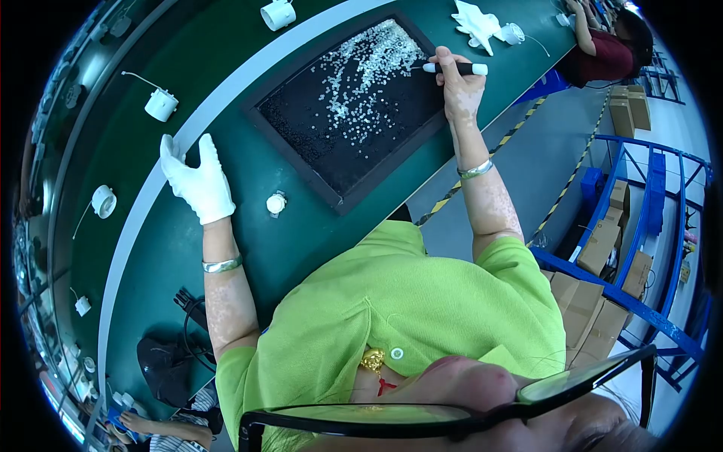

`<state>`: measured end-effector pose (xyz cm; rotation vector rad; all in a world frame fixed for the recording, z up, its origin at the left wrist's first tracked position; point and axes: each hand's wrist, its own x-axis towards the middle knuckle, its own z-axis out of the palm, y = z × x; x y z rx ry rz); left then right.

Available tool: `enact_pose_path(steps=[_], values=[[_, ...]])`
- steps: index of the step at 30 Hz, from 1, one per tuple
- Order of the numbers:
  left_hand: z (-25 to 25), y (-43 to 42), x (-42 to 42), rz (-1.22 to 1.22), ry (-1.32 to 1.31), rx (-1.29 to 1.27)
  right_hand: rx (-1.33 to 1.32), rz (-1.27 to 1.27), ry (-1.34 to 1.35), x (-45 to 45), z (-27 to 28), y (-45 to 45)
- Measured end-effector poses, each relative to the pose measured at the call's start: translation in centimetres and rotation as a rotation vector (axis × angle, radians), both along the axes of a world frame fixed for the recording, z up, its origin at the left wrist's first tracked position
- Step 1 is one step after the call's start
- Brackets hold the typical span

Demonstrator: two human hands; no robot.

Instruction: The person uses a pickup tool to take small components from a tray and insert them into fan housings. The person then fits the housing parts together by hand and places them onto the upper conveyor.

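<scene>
Hands (461, 94) well apart; left (199, 184) seemingly spread

Blue shelving (649, 319) on a grey floor (551, 157).

Pale pieces (374, 71) are spread in a black tray (331, 162). At the tray's right edge, a black-and-white tool (468, 68) is held by the right hand (461, 92); left of it, the gloved left hand (199, 182) is held with fingers parted.

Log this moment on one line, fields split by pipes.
left hand: gloved, open | right hand: bare, holding pen-like tool, tip over dark tray | dark tray: many small translucent pieces
</scene>
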<state>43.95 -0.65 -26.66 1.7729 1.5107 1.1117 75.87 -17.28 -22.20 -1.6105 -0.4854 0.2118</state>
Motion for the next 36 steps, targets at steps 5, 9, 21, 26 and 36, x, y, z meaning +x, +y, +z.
enact_pose_path(steps=[5, 9, 21, 26, 36], values=[[-0.1, 0.1, 0.2, 0.001, 0.016, 0.012, -0.028, 0.003, -0.007, 0.2, -0.1, 0.2], [-0.6, 0.2, 0.5, -0.003, 0.033, 0.027, -0.054, -0.007, -0.027, 0.4, -0.3, 0.2], [-1.5, 0.8, 0.5, -0.018, 0.089, 0.064, -0.266, -0.153, -0.487, 0.1, -1.4, 0.2], [-1.3, 0.6, 1.0, -0.011, 0.052, 0.057, 0.323, -0.126, 0.069, 1.2, -0.2, -1.4], [-1.1, 0.6, 1.5, -0.017, 0.048, 0.035, -0.028, -0.105, -0.302, 2.4, 0.2, -3.5]])
